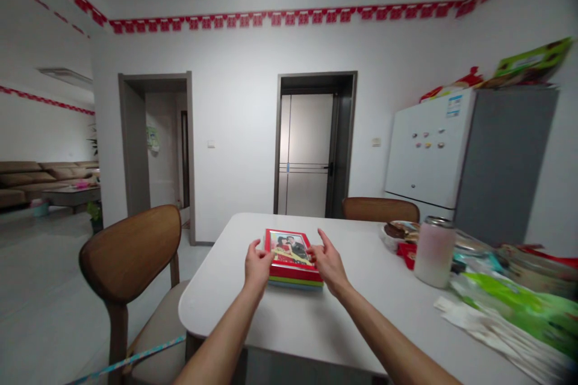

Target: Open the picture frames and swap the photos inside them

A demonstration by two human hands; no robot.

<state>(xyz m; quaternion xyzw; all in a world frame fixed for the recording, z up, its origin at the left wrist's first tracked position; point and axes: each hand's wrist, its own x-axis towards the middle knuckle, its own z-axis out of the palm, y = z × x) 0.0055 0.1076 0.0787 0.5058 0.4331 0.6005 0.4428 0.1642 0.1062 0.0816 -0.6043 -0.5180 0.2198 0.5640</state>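
On the white table (361, 325) lies a stack topped by a red picture frame (295, 269) with a photo of a couple in it. Green and light blue layers (295, 283) show beneath the red one; whether they are frames too I cannot tell. My left hand (258, 266) is at the stack's left edge, thumb close to the red border and fingers apart. At the right edge is my right hand (329, 261), its index finger stretched out and its thumb over the frame's border. Neither hand is visibly closed around the stack.
A pink-and-white tumbler (435, 252) stands on the table's right side, by a green plastic package (510, 295), a white cloth (487, 331) and food containers. Wooden chairs stand at the left (135, 252) and the far side (382, 209). A fridge (428, 144) is behind.
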